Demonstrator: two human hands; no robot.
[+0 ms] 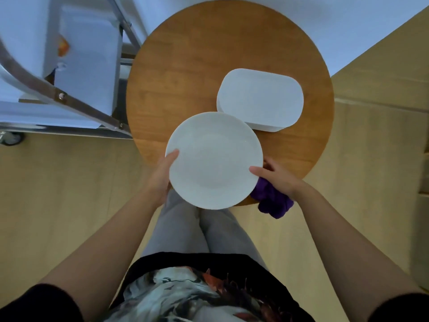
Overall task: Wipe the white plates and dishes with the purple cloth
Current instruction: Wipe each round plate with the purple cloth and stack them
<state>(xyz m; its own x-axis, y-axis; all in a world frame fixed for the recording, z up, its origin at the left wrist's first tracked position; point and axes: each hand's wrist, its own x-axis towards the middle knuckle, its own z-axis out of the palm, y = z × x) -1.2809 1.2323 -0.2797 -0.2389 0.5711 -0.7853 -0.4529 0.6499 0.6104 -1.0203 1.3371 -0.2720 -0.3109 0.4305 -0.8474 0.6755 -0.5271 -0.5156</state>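
A round white plate (213, 160) is held above the near edge of the round wooden table (185, 66). My left hand (162, 175) grips its left rim, thumb on top. My right hand (276, 177) holds the right rim with the thumb on top and also keeps the bunched purple cloth (272, 201) under its palm; the cloth hangs off the table's near edge. Behind the plate, a stack of white rounded-rectangular dishes (260, 98) sits on the table's right half.
A metal-framed rack with white panels (76, 66) stands to the left of the table, a caster (11, 138) at its foot. Pale wooden floor surrounds the table. My legs are right below the plate.
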